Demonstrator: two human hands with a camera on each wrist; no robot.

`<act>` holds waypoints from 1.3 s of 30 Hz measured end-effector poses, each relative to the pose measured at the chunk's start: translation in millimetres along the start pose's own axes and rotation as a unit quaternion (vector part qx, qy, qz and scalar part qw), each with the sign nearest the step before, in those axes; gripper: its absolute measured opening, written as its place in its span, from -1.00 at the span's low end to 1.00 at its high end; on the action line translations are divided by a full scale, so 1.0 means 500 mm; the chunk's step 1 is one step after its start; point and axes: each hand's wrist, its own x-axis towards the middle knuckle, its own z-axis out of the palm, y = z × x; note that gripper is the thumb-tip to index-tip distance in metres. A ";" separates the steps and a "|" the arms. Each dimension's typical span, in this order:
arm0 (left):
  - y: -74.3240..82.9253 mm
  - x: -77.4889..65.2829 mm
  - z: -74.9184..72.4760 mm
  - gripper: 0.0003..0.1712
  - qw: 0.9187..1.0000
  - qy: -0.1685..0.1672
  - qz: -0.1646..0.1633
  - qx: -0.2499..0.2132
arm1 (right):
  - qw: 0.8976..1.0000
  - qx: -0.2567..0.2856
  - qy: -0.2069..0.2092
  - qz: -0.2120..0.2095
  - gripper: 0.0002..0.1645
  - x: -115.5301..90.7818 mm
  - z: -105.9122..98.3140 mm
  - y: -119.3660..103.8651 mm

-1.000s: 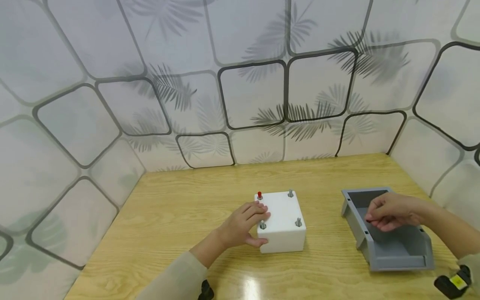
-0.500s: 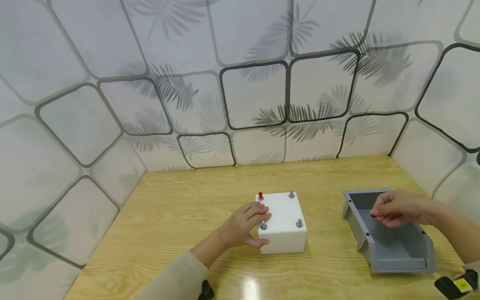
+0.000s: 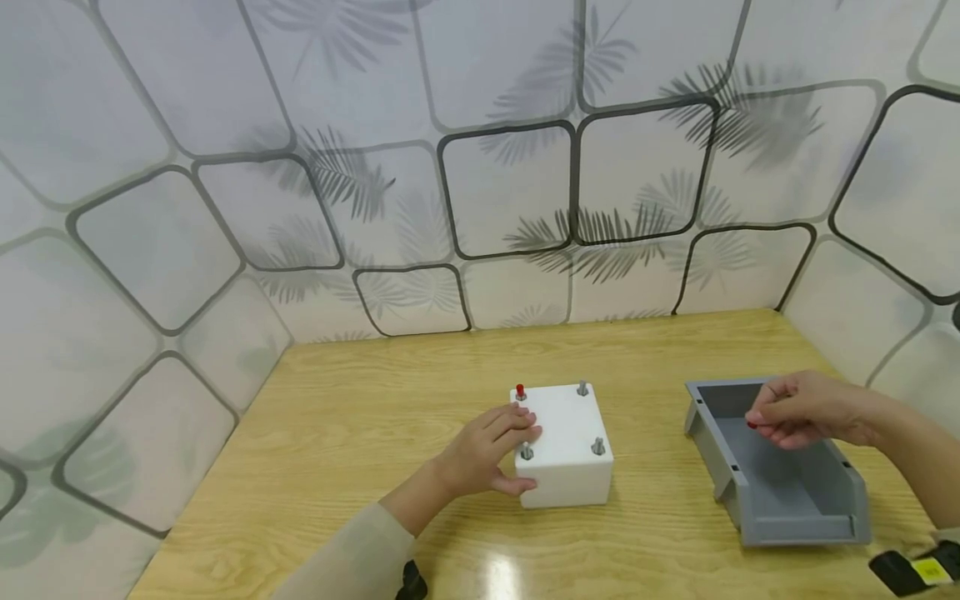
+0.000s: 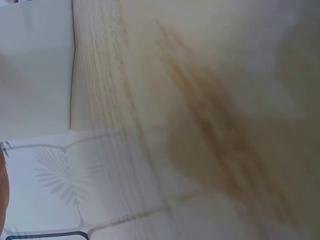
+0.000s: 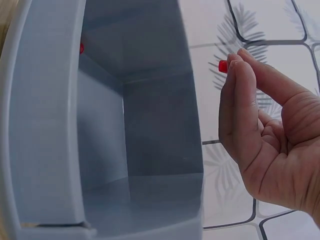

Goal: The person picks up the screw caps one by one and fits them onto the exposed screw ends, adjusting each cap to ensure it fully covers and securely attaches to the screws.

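A white box point(image 3: 558, 425) with a metal bolt at each top corner stands on the table. A red cap point(image 3: 520, 390) covers its far-left bolt. My left hand point(image 3: 483, 450) holds the box's near-left side, fingers on the top and thumb against the front. In the left wrist view the white box point(image 4: 35, 75) fills the upper left. My right hand point(image 3: 806, 412) is above a grey bin point(image 3: 716, 454), pinching a small red cap point(image 5: 223, 66) between thumb and fingertips. Another red piece point(image 5: 81, 48) shows inside the bin, partly hidden by its wall.
The wooden table point(image 3: 360, 417) bears the box in the middle and the bin to its right. Behind and on both sides stands a pale patterned curtain or wall point(image 3: 502, 192). A strip of table separates box and bin.
My right hand has risen slightly and shifted right over the bin, the red cap now showing at its fingertips. The left hand stays on the box.
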 end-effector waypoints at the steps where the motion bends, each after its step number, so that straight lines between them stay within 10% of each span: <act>1: 0.000 0.000 0.000 -0.31 1.000 0.001 0.000 0.001 | 1.000 0.000 0.000 -0.001 -0.87 0.000 0.001 -0.001; 39: 0.000 0.002 -0.007 -0.19 1.000 0.008 0.013 -0.010 | 0.998 -0.041 -0.012 -0.035 -0.84 0.009 0.061 -0.076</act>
